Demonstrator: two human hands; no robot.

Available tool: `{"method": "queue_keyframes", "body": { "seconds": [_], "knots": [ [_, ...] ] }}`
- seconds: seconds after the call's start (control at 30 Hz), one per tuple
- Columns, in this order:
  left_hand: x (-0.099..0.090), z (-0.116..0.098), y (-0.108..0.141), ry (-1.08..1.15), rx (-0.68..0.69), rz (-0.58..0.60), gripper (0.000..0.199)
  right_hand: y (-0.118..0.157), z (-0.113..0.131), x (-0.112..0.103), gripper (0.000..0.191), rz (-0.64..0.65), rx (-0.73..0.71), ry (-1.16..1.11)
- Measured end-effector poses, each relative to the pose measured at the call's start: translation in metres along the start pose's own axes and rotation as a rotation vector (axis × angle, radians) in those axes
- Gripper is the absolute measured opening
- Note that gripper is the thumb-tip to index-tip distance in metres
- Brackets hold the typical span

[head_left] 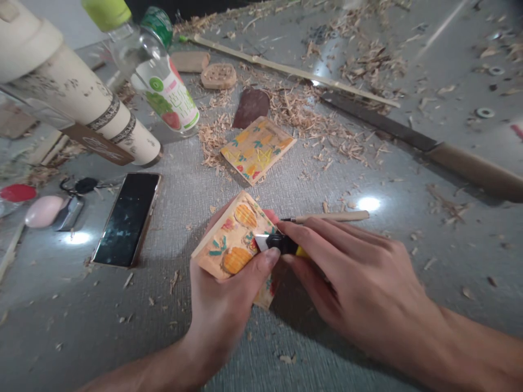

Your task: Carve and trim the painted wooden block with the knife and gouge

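A carved wooden block [237,234] painted with orange fruits, teal leaves and red spots is gripped in my left hand [224,305], tilted above the table. The left thumb presses beside the blade. My right hand [359,277] is closed around a black and yellow utility knife [281,243], whose blade touches the block's painted face. Just behind the right fingers lies a thin carving tool [339,216] with a wooden handle. Farther back, a second painted wooden board [258,149] lies flat, next to a dark brown piece [251,106].
A phone [127,220], a cream tumbler [93,98] and a plastic bottle [167,81] stand or lie at left. A long-handled saw or blade [408,136] and a thin strip [286,68] cross the back right. Wood shavings [302,114] litter the table.
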State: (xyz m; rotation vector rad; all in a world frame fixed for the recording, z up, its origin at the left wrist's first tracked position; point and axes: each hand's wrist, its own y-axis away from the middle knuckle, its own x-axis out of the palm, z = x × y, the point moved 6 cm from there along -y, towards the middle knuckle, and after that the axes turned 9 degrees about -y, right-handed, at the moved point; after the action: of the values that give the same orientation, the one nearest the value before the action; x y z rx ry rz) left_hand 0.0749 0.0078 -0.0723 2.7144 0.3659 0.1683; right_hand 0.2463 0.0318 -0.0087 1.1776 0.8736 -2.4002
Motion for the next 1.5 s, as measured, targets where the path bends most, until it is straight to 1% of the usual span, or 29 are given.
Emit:
{"method": "queue_keyframes", "body": {
  "seconds": [0.07, 0.17, 0.3, 0.37, 0.5, 0.6, 0.87, 1.0, 1.13, 1.2, 1.3, 1.5],
  "knots": [
    [-0.001, -0.001, -0.002, -0.025, 0.022, 0.002, 0.071, 0.0, -0.004, 0.001, 0.029, 0.017, -0.006, -0.026],
    [-0.002, -0.001, -0.003, -0.051, 0.042, 0.016, 0.063, 0.0, -0.009, 0.003, 0.028, 0.048, -0.017, -0.081],
    [0.0, -0.003, -0.004, -0.024, 0.055, 0.073, 0.062, -0.001, -0.012, 0.005, 0.03, 0.08, -0.032, -0.144],
    [0.001, -0.005, -0.005, -0.002, 0.062, 0.091, 0.072, -0.002, -0.013, 0.004, 0.032, 0.083, -0.034, -0.162],
    [0.002, -0.007, -0.007, 0.038, 0.03, 0.092, 0.106, -0.002, -0.014, 0.004, 0.032, 0.093, -0.036, -0.174],
    [0.003, -0.006, -0.006, 0.057, 0.001, 0.09, 0.115, -0.001, -0.014, 0.003, 0.031, 0.097, -0.049, -0.169],
    [0.001, -0.002, -0.003, 0.071, 0.011, 0.102, 0.113, 0.0, -0.012, 0.003, 0.033, 0.093, -0.065, -0.141],
    [0.002, -0.001, -0.004, 0.082, 0.042, 0.114, 0.11, 0.0, -0.011, 0.002, 0.031, 0.095, -0.061, -0.15],
    [0.001, -0.003, -0.005, 0.048, 0.03, 0.08, 0.106, -0.001, -0.012, 0.003, 0.029, 0.093, -0.051, -0.168],
    [0.001, -0.004, -0.004, 0.034, 0.006, 0.077, 0.108, -0.001, -0.012, 0.003, 0.029, 0.095, -0.049, -0.175],
    [0.004, -0.008, -0.003, 0.053, -0.02, 0.109, 0.112, 0.0, -0.012, 0.004, 0.029, 0.092, -0.049, -0.168],
    [0.009, -0.013, -0.004, 0.083, 0.006, 0.141, 0.117, 0.002, -0.01, 0.004, 0.03, 0.072, -0.047, -0.139]
  ]
}}
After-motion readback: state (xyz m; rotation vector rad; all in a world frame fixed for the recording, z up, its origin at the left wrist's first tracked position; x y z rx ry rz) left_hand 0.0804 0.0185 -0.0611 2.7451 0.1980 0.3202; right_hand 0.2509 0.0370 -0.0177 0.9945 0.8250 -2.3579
